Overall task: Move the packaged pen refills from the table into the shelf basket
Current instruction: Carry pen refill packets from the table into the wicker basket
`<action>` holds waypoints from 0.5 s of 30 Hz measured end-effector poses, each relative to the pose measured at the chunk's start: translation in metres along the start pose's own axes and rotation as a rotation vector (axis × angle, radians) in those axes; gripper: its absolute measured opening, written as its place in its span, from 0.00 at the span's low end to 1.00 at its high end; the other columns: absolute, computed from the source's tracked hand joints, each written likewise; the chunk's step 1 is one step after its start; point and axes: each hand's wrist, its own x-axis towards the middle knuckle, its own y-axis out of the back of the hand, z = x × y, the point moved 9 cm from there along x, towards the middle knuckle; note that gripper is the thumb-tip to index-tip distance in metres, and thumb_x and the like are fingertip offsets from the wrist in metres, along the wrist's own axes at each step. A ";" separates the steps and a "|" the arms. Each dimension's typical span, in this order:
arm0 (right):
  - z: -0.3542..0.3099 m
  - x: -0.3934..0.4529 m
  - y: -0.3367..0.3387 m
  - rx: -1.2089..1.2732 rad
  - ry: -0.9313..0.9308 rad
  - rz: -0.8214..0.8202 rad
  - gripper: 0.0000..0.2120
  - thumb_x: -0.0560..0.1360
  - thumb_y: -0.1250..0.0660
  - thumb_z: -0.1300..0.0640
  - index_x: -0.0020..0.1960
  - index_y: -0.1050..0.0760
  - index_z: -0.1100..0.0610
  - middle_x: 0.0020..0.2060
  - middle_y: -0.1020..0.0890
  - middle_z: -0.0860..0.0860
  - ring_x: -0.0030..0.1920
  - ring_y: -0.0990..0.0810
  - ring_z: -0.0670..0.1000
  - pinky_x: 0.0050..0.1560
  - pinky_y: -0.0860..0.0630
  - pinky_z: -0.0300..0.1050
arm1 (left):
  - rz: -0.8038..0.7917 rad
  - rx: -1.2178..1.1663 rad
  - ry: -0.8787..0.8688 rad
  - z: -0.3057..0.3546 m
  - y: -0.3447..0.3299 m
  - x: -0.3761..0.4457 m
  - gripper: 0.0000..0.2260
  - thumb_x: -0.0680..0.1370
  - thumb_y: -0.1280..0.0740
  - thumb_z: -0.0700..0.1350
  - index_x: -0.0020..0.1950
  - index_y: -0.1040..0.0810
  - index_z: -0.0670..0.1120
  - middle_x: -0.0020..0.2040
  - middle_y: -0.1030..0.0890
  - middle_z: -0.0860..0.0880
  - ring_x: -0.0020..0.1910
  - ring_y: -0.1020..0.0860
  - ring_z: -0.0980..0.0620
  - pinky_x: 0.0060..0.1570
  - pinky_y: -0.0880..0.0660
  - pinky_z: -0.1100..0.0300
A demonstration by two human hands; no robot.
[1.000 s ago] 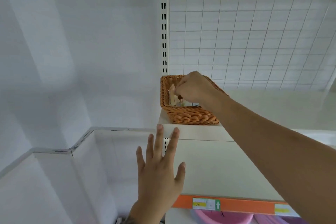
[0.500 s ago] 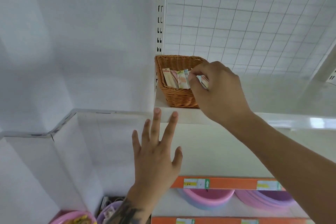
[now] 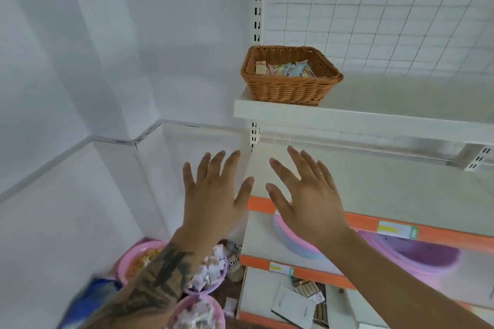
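Note:
A brown wicker basket [image 3: 290,88] stands at the left end of the white upper shelf [image 3: 374,120]. Several packaged pen refills [image 3: 286,69] in pastel wrappers lie inside it. My left hand [image 3: 213,195] and my right hand [image 3: 307,195] hover side by side well below the basket, in front of the shelf unit. Both have their fingers spread and straight, and both hold nothing. Neither hand touches the basket or the shelf.
A wire grid panel [image 3: 374,8] backs the upper shelf. Lower shelves with orange price strips [image 3: 427,232] carry pink and purple plastic bowls [image 3: 417,256]. More pink bowls [image 3: 139,256] with small items sit low on the left beside the white wall.
My right hand has let go of the refill packets, left the basket and dropped down beside my left hand. The packets now lie in the basket. The camera tilted downward.

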 end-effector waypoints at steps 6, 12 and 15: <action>-0.010 -0.119 -0.056 0.102 0.143 -0.208 0.26 0.81 0.46 0.39 0.74 0.26 0.48 0.74 0.27 0.59 0.72 0.26 0.65 0.69 0.27 0.67 | -0.168 0.173 0.146 0.001 -0.021 -0.141 0.28 0.82 0.52 0.65 0.76 0.31 0.54 0.76 0.27 0.46 0.76 0.30 0.40 0.73 0.40 0.30; -0.063 -0.238 -0.096 0.206 0.409 -0.434 0.27 0.81 0.46 0.38 0.75 0.29 0.46 0.73 0.26 0.56 0.71 0.25 0.62 0.67 0.26 0.62 | -0.367 0.342 0.415 0.002 -0.021 -0.326 0.24 0.82 0.44 0.62 0.75 0.30 0.54 0.73 0.25 0.44 0.72 0.27 0.39 0.70 0.35 0.31; -0.094 -0.294 -0.094 0.315 0.493 -0.543 0.27 0.82 0.48 0.38 0.75 0.29 0.48 0.71 0.25 0.57 0.69 0.24 0.62 0.66 0.26 0.61 | -0.451 0.337 0.546 0.010 -0.008 -0.405 0.23 0.82 0.44 0.62 0.75 0.34 0.56 0.72 0.26 0.45 0.72 0.28 0.39 0.70 0.34 0.29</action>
